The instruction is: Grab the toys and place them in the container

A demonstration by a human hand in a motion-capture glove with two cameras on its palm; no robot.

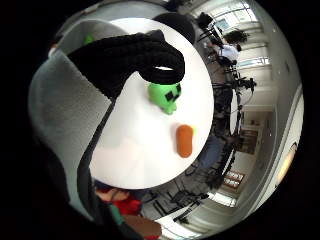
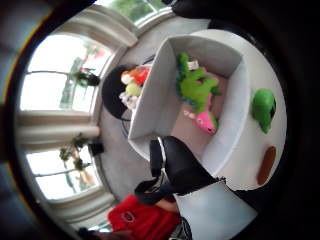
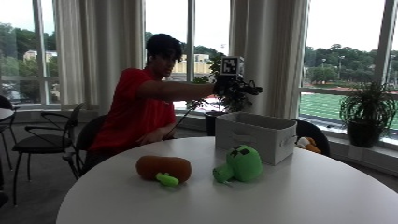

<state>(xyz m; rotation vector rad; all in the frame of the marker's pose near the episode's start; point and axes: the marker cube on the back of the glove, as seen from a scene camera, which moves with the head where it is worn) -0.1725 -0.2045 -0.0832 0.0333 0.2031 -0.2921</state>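
- Sitting at the left of the round white table (image 3: 323, 196), a person in a red shirt reached the gloved right hand (image 3: 231, 87) out above the container (image 3: 255, 135).
- An orange-brown plush toy (image 3: 163, 168) lay on the table left of a green blocky-faced plush toy (image 3: 239, 164), both just in front of the container and apart from the hand.
- The hand hung in the air over the open grey box; its fingers curled loosely and held nothing.
- Inside the container lay a green dinosaur-like toy (image 2: 197, 87) and a pink-and-green one (image 2: 205, 121).
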